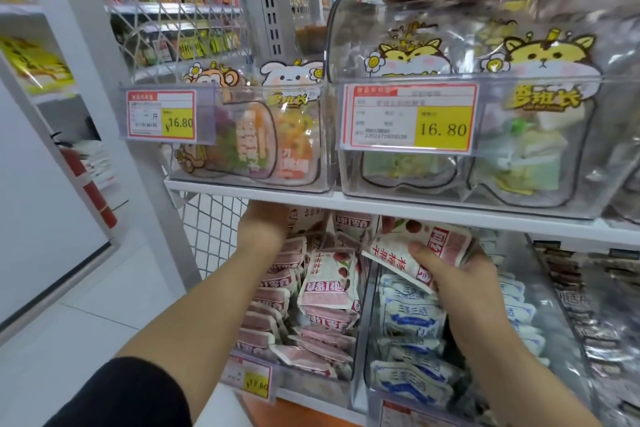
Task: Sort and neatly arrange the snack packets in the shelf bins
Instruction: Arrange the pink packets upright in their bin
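Two shelf tiers (381, 206) of clear bins (322, 166), pale floor (104, 305) at eight o'clock, right hand (464, 284) at four o'clock, fingers curled round pink packets (408, 246), left hand (263, 229), fingers hidden, cannot tell

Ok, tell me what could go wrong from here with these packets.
1. The right hand pinches pink packets above the blue bin; one could slip in among the blue packets.
2. The left hand reaches far under the shelf, its fingers hidden; it may knock the loose pile in the pink bin further askew.
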The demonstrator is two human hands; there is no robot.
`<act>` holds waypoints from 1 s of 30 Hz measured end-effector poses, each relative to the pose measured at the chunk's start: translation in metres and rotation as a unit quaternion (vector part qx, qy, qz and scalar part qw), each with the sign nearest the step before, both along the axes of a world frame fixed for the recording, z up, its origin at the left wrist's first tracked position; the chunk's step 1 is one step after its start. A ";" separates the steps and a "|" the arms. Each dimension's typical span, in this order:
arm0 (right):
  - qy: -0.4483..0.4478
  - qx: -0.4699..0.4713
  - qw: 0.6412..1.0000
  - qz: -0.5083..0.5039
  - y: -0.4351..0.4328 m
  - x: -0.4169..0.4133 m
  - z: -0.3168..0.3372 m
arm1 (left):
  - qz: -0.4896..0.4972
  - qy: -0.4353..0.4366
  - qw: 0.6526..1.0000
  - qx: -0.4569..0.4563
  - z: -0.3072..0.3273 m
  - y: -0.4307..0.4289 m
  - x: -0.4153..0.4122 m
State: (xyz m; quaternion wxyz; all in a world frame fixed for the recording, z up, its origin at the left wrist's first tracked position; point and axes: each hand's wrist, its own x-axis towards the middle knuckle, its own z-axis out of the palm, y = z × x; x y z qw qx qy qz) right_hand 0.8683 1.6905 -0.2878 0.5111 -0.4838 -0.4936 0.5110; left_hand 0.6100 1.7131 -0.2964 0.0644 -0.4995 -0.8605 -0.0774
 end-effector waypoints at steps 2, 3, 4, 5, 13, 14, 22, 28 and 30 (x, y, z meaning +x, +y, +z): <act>-0.001 -0.001 1.000 0.001 -0.001 0.000 0.000 | 0.007 0.042 0.999 0.026 0.004 -0.004 0.010; -0.001 -0.001 1.000 0.001 -0.001 0.000 0.000 | -0.019 0.078 0.995 0.051 0.003 -0.007 0.016; -0.001 -0.001 1.000 0.001 -0.001 0.000 0.000 | -0.072 0.099 0.989 0.081 0.002 -0.010 0.021; -0.002 -0.003 1.000 0.002 -0.001 0.000 0.000 | -0.142 0.081 0.981 0.101 0.001 -0.013 0.027; -0.009 -0.015 1.000 0.008 0.000 0.002 -0.003 | -0.271 -0.099 0.925 -0.247 -0.002 -0.018 0.044; -0.008 -0.016 1.000 0.008 0.000 0.003 -0.003 | -0.275 -0.092 0.920 -0.263 -0.001 -0.018 0.048; -0.011 -0.006 1.000 0.024 -0.002 0.003 -0.001 | -0.322 -0.071 0.927 -0.176 -0.009 -0.005 0.046; -0.003 0.001 1.000 0.022 -0.002 0.003 -0.002 | -0.391 0.044 0.912 -0.115 -0.008 -0.003 0.051; -0.003 0.002 1.000 0.021 -0.002 0.003 -0.002 | -0.388 0.035 0.914 -0.117 -0.008 -0.003 0.053</act>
